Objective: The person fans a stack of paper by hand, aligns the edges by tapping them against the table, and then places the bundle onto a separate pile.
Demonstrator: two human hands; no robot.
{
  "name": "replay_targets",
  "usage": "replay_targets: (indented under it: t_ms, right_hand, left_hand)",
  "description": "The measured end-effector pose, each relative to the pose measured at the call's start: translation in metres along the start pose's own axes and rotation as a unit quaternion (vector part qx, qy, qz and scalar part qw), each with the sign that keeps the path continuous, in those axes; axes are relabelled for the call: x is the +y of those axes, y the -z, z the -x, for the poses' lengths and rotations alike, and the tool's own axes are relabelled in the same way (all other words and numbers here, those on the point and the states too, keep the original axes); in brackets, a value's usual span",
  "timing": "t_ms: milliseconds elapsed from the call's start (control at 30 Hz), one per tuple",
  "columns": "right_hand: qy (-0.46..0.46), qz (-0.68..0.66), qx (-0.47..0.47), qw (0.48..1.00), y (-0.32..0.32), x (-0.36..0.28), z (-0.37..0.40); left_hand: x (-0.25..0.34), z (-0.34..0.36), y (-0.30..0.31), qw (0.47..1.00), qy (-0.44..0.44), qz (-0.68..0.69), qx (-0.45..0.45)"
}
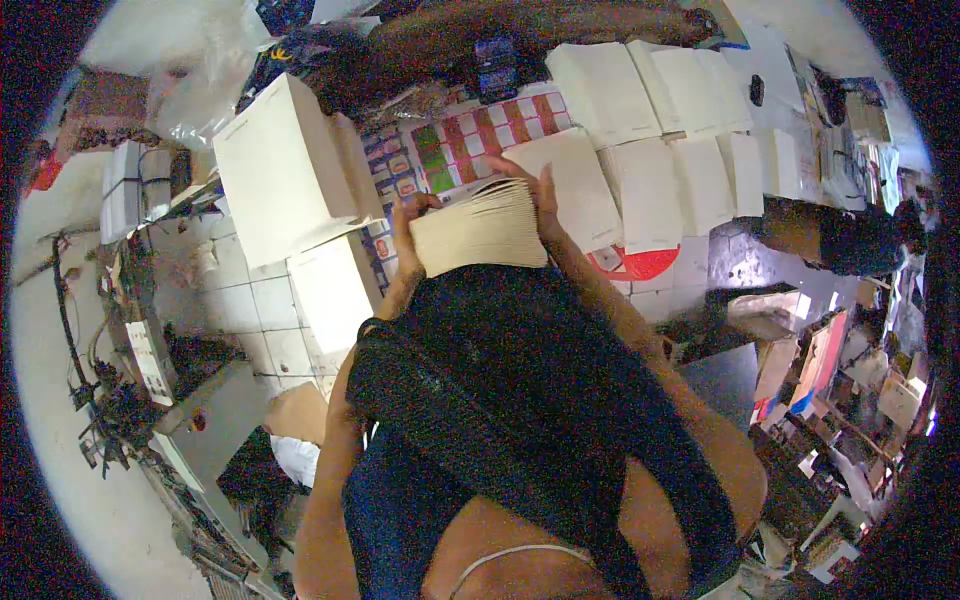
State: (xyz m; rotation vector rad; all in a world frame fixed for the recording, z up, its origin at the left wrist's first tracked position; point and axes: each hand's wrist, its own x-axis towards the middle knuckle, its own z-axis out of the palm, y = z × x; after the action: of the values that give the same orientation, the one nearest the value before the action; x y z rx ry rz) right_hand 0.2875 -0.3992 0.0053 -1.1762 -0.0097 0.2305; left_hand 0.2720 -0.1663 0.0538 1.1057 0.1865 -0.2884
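Observation:
A thick stack of cream paper sheets (478, 232) stands between my two hands, its edges fanned and bowed toward me. My left hand (408, 228) presses its left side, with the fingers curled behind the corner. On the opposite side, my right hand (545, 205) grips the edge, thumb and fingers partly spread along it. Close by on the left rises a tall pile of white paper (275, 165), and a lower white stack (335, 290) lies in front of it. Just right of my right hand is another paper stack (570, 190).
Several more paper stacks (650, 195) line the right side, with further piles (605, 90) behind. A printed patterned sheet (470, 140) lies beneath them on the tiled floor (270, 310). A dark phone-like object (495, 70) is at the back. Boxes and clutter (820, 370) fill the right.

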Motion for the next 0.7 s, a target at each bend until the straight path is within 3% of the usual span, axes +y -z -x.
replay_targets:
  t_ms: [67, 100, 133, 200, 233, 300, 333, 400, 467, 567, 633, 700]
  right_hand:
    - [-0.081, -0.170, 0.104, 0.977, -0.034, -0.019, 0.003]
    - [-0.059, -0.029, 0.060, 0.996, -0.040, -0.042, 0.004]
    - [-0.041, 0.115, 0.024, 0.992, -0.041, -0.059, 0.009]
    - [0.012, 0.071, -0.001, 0.997, -0.034, -0.061, 0.015]
    - [0.019, 0.023, -0.008, 1.000, -0.032, -0.060, 0.018]
    - [0.005, 0.014, 0.043, 0.999, -0.049, -0.057, 0.027]
    - [-0.003, 0.007, 0.065, 0.998, -0.055, -0.055, 0.029]
    - [0.030, -0.030, 0.013, 0.999, -0.044, -0.042, 0.022]
    - [0.040, -0.091, -0.026, 0.995, -0.043, -0.043, 0.025]
    - [-0.046, 0.056, 0.016, 0.997, -0.042, -0.083, 0.032]
    - [-0.065, 0.249, -0.042, 0.965, -0.009, -0.077, 0.032]
    - [-0.074, 0.299, -0.090, 0.947, -0.010, -0.105, 0.038]
  left_hand:
    - [0.013, 0.009, -0.012, 0.999, -0.012, -0.004, 0.043]
    - [-0.011, -0.001, 0.019, 0.998, -0.003, -0.032, -0.047]
    - [-0.016, 0.001, 0.022, 0.990, -0.054, -0.131, -0.022]
    - [0.014, 0.011, 0.005, 0.992, -0.055, -0.116, 0.009]
    - [0.046, 0.027, -0.023, 0.982, -0.069, -0.173, 0.020]
    - [0.009, 0.010, 0.002, 0.982, -0.073, -0.172, -0.018]
    - [-0.005, 0.007, 0.014, 0.994, -0.049, -0.096, -0.025]
    - [-0.011, 0.003, 0.016, 0.998, 0.000, 0.055, -0.035]
    - [-0.012, 0.005, 0.018, 0.999, -0.013, -0.013, -0.042]
    - [-0.003, 0.003, 0.027, 0.990, -0.042, -0.123, -0.045]
    - [0.009, 0.008, 0.028, 0.976, -0.077, -0.195, -0.050]
    - [0.031, 0.026, 0.025, 0.952, -0.123, -0.274, -0.053]
